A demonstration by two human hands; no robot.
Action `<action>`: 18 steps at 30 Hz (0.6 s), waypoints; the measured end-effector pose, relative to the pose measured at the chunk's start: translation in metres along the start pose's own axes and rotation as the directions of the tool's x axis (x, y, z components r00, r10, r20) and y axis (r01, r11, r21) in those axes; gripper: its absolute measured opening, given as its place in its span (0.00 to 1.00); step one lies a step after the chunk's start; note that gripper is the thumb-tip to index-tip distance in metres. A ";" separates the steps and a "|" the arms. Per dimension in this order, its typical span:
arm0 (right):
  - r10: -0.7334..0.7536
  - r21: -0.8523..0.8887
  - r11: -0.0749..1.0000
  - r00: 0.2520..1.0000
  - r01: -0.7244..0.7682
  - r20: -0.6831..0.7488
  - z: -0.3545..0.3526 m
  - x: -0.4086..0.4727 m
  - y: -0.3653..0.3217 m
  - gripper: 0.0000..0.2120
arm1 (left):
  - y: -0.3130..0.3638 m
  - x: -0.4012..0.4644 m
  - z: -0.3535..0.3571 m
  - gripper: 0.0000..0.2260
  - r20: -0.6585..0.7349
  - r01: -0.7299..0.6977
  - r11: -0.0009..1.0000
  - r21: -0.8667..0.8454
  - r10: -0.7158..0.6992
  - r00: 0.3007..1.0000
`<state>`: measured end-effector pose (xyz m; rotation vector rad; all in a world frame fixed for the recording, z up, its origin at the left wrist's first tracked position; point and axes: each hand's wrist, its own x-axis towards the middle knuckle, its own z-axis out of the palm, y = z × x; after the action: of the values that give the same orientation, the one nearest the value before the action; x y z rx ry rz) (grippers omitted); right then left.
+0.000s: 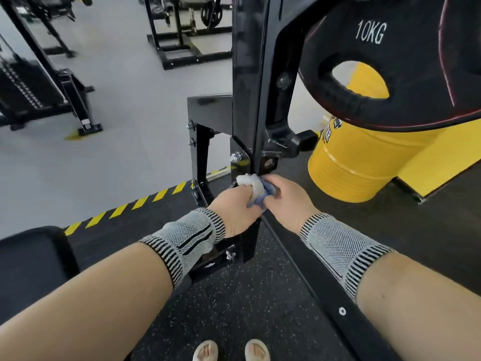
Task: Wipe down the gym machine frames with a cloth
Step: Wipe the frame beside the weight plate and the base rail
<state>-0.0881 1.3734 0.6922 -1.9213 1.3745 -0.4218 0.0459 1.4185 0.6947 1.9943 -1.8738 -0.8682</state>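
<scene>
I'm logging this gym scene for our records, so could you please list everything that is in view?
cloth: one, white and blue, at the upright's base
upright frame: one, black, centre
weight plate: one, black, marked 10KG, upper right
drum: one, yellow, right of frame
hazard stripe: one, yellow-black, floor edge left
other machines: several, black, background
pad: one, black, lower left
left hand: grips cloth
right hand: grips cloth
wrist sleeves: two, grey
feet: two, in light sandals, bottom
</scene>
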 end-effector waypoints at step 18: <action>-0.094 0.081 0.993 0.989 0.085 0.118 0.024 0.003 0.001 0.05 | -0.022 -0.014 0.015 0.11 0.274 0.386 0.164 -0.908 -0.465 0.842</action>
<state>-0.0720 1.3792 0.6743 -1.9185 1.1815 -0.3880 0.0554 1.4376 0.6731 1.5798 -0.3016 -1.5373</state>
